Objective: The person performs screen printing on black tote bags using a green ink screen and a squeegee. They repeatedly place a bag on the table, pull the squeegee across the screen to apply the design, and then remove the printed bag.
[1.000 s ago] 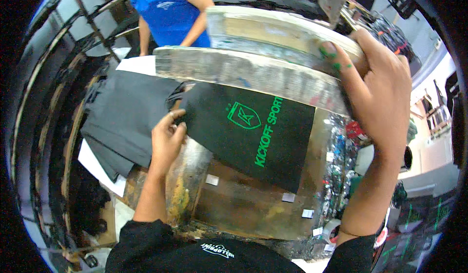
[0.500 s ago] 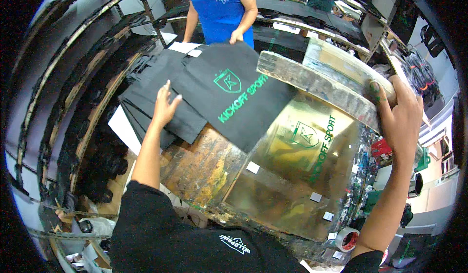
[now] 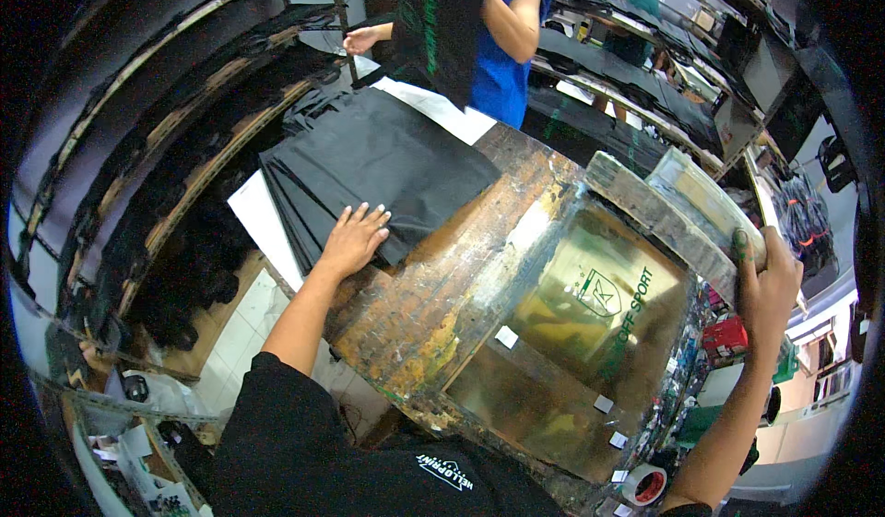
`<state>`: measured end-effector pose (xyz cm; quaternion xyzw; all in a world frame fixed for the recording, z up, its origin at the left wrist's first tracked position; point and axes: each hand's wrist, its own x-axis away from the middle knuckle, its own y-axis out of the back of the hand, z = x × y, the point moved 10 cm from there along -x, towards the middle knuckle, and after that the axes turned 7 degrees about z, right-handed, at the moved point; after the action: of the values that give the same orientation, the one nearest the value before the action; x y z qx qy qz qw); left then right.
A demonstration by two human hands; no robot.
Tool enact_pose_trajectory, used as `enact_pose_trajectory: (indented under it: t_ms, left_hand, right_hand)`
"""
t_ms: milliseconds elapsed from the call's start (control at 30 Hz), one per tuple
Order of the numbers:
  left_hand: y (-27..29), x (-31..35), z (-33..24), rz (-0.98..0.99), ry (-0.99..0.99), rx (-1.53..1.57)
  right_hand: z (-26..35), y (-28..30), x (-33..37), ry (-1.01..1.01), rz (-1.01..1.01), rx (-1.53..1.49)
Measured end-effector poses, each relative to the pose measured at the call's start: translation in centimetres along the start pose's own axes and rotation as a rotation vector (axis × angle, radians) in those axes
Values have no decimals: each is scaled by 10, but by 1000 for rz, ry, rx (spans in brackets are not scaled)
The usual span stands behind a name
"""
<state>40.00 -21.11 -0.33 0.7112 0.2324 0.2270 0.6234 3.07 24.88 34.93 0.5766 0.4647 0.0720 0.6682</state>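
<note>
My left hand (image 3: 358,240) lies flat with fingers spread on the near edge of a stack of black fabric sheets or bags (image 3: 396,166). My right hand (image 3: 770,277) grips the right end of a raised, paint-stained wooden screen-printing frame (image 3: 659,208), thumb on the near side. Below it is a shiny yellowish printing board (image 3: 572,402) bearing a dark green crest and lettering. Small white square tabs (image 3: 506,337) sit along the board. Across the table, a person in a blue top holds up a black printed piece (image 3: 433,37) with green lettering.
The worn wooden table (image 3: 415,319) is streaked with paint. White sheets (image 3: 261,226) stick out under the stack. A tape roll (image 3: 644,486) and a red box (image 3: 725,337) sit at the right. Racks of black pieces (image 3: 184,120) stand left and behind. Another person (image 3: 636,19) stands farther back.
The person in blue has lifted the printed black piece off the table and turned away. My left hand has come down onto the stack. My right hand still holds the frame raised.
</note>
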Motion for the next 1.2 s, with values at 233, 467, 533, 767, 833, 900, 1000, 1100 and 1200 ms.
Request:
enact_pose_trajectory:
  t_ms: [233,467,533,767,833,900,1000,1100,1200]
  left_hand:
    - [118,-22,-2,-124,-52,362]
    - [88,-9,-234,223,-406,95]
    - [25,-4,-281,296,-444,154]
    - [-91,5,-468,187,-863,66]
    - [-98,9,-502,120,-930,80]
    - [-102,18,-526,58,-950,70]
    - [-103,34,-543,54,-942,93]
    - [-105,44,-550,65,-945,129]
    - [-103,54,-553,65,-940,150]
  right_hand:
    - [4,4,1,37,-77,-60]
    - [2,5,2,15,-24,7]
    - [10,2,-4,66,-87,-50]
    - [11,4,3,115,-151,28]
    - [8,11,2,144,-191,-60]
    - [9,16,5,141,-190,-98]
    - [3,14,0,93,-97,-118]
    - [5,17,-5,58,-79,-108]
    - [8,20,-3,65,-120,-97]
